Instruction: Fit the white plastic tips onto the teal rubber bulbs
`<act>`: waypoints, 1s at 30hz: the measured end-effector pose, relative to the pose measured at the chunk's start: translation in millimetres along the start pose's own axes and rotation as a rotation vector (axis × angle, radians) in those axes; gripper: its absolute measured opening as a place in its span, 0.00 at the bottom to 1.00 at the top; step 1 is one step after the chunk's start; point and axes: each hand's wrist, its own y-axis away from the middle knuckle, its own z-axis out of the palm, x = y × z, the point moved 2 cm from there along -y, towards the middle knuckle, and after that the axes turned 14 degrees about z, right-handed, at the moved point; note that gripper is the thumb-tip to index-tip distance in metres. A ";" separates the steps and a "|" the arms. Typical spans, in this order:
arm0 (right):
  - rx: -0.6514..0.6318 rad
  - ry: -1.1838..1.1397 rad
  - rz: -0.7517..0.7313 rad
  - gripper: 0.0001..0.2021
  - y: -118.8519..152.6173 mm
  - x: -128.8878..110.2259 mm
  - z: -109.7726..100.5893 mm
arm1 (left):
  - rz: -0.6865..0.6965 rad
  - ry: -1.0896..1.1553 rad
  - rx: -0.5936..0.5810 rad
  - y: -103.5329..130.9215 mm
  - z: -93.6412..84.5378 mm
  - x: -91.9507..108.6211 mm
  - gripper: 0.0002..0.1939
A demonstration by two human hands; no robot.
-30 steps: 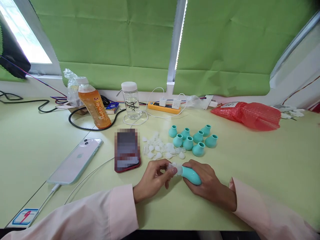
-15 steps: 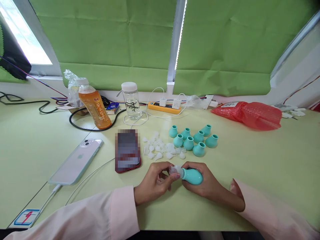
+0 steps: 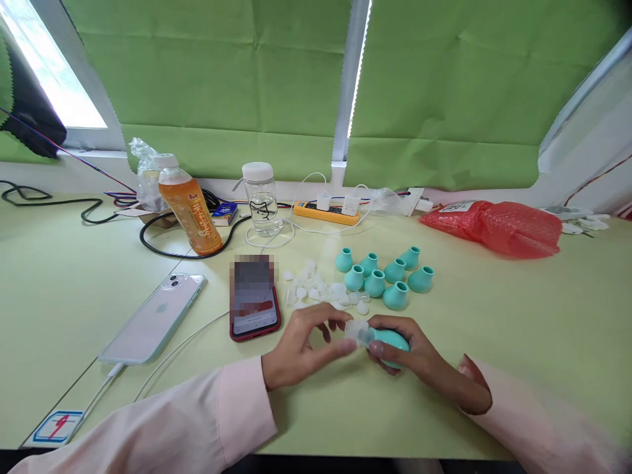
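Observation:
My right hand (image 3: 412, 349) is wrapped round a teal squeeze bulb (image 3: 396, 339), its thumb near the neck. A clear plastic nozzle (image 3: 356, 330) sits at the bulb's mouth and points left. My left hand (image 3: 301, 345) is beside the nozzle, thumb and forefinger apart, their tips close to its free end; whether they touch it is hard to tell. Behind the hands stand several teal bulbs (image 3: 375, 283) with open mouths. Left of those lies a loose pile of small translucent white and clear parts (image 3: 316, 289).
A red-cased phone (image 3: 257, 322) and a pale phone on a cable (image 3: 153, 319) lie to the left. Farther back are an orange drink bottle (image 3: 191, 214), a clear water bottle (image 3: 264, 204), a power strip (image 3: 320, 214) with chargers, and a red bubble-wrap package (image 3: 513, 230).
My left fingers have loosened from their pinch on the nozzle and spread. My right hand has shifted slightly right with the bulb, and its thumb now lies across it.

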 end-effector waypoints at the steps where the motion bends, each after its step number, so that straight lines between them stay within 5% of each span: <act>1: 0.036 -0.034 -0.026 0.12 -1.1 0.8 -2.2 | 0.017 -0.064 0.038 -2.3 -4.9 -1.7 0.13; 4: 0.139 -0.079 -0.148 0.09 -3.7 0.2 -8.1 | 0.084 -0.444 0.058 -8.5 -13.8 -9.8 0.12; 9: 0.179 -0.097 -0.218 0.08 -3.4 -3.4 -8.9 | 0.295 -1.022 -0.267 -7.2 0.8 -26.9 0.17; 16: 0.237 0.050 -0.202 0.11 -1.6 -2.8 -5.9 | 0.501 -1.221 -0.443 -4.1 14.9 -30.5 0.14; 20: 0.401 0.231 -0.227 0.13 -0.5 1.7 -6.7 | 0.385 -0.928 -0.286 -9.3 10.0 -21.5 0.10; 26: 0.526 0.567 -0.368 0.10 1.0 4.0 -3.7 | -0.121 -0.011 0.206 -12.6 -0.5 -15.8 0.08; 30: 0.587 0.626 -0.415 0.10 0.4 2.9 -5.1 | -0.371 0.424 0.287 -11.6 -0.8 -18.0 0.16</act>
